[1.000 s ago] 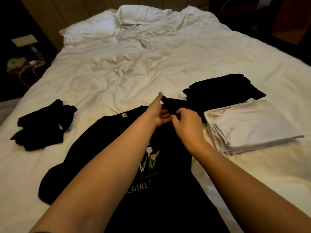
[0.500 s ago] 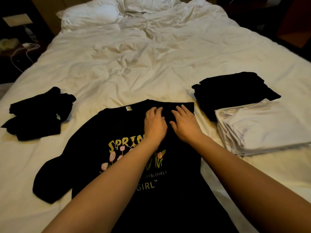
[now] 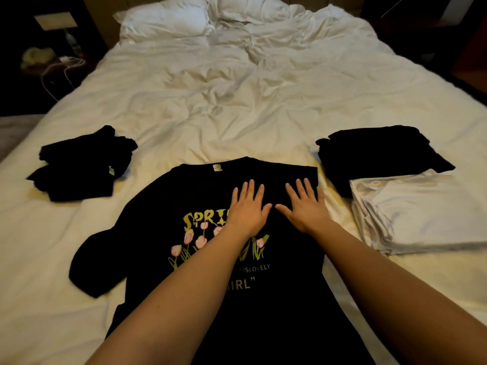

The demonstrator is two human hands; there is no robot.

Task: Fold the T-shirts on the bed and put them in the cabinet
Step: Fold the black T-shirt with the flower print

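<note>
A black T-shirt (image 3: 163, 206) with a yellow and pink flower print lies face up on the white bed (image 3: 224, 101), its right sleeve folded in over the chest. My left hand (image 3: 247, 206) presses flat on the upper chest with fingers straight. My right hand (image 3: 305, 206) lies flat beside it near the shirt's right edge. A folded black T-shirt (image 3: 379, 151) sits to the right, partly under a folded white garment (image 3: 421, 214). A crumpled black garment (image 3: 84, 162) lies to the left.
Pillows (image 3: 163, 19) and rumpled bedding fill the head of the bed. A dark bedside table (image 3: 50, 59) with white cables stands at the far left. The room beyond the bed's right side is dark.
Both hands pinched the right sleeve and laid it inward, then went flat on the chest. They have since slid slightly apart, smoothing the fold.
</note>
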